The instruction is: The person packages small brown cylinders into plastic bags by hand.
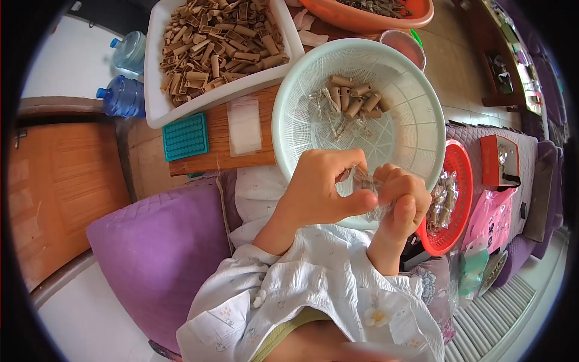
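Observation:
My left hand (325, 186) and my right hand (399, 194) meet over the near rim of a pale green mesh basket (422, 120). Between them is a small clear plastic bag (363, 180), pinched by the fingers of both; whatever it contains is hard to make out. Inside the basket lie several brown half-tube pieces (356, 104) in a loose heap. Thin, shiny, clear-looking bits (330, 108) are scattered around that heap.
A white tray (158, 66) piled with brown pieces (223, 45) stands at the far left, by a teal gridded tray (185, 136) and a stack of clear bags (244, 125). To the right, a red basket (463, 181) holds filled packets (443, 202). An orange basin (368, 19) sits at the back.

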Demonstrator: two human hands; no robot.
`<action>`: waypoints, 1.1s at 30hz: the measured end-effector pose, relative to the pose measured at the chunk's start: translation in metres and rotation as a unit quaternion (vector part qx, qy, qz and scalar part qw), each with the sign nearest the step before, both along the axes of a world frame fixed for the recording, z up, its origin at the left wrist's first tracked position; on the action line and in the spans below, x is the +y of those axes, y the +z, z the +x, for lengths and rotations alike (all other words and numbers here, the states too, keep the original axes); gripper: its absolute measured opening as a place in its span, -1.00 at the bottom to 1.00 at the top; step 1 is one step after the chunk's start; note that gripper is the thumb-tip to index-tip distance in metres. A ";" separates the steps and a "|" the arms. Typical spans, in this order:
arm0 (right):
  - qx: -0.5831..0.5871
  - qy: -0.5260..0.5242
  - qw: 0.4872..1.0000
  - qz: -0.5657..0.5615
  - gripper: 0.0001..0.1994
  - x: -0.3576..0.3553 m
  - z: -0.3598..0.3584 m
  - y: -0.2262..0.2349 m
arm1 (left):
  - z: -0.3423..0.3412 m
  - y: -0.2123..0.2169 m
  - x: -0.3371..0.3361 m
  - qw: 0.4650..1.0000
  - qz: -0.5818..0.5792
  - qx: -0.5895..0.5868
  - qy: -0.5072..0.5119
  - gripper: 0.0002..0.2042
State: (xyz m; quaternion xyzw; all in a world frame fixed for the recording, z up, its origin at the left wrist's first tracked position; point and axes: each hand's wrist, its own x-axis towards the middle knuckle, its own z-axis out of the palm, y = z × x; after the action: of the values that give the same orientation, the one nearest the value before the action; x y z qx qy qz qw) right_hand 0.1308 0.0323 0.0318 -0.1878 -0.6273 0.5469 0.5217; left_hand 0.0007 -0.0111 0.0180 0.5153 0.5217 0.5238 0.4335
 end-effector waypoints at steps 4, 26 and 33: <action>0.028 0.005 0.999 -0.022 -0.60 0.001 0.001 -0.004 | 0.001 0.006 0.001 1.000 -0.013 -0.022 0.002 -0.48; 0.310 -0.422 0.827 -0.204 -0.85 0.039 0.141 -0.032 | -0.055 -0.025 0.005 0.935 0.180 -0.291 0.095 -0.53; 0.245 -0.345 0.886 -0.190 -0.83 0.049 0.132 -0.035 | -0.076 -0.029 0.001 0.849 0.245 -0.454 0.116 -0.57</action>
State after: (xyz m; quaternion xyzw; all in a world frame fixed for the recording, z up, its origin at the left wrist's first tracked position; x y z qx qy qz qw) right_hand 0.2627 0.0811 -0.0027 -0.3486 -0.2592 0.4697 0.7686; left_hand -0.0749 -0.0104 -0.0110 0.2454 0.1777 0.8564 0.4180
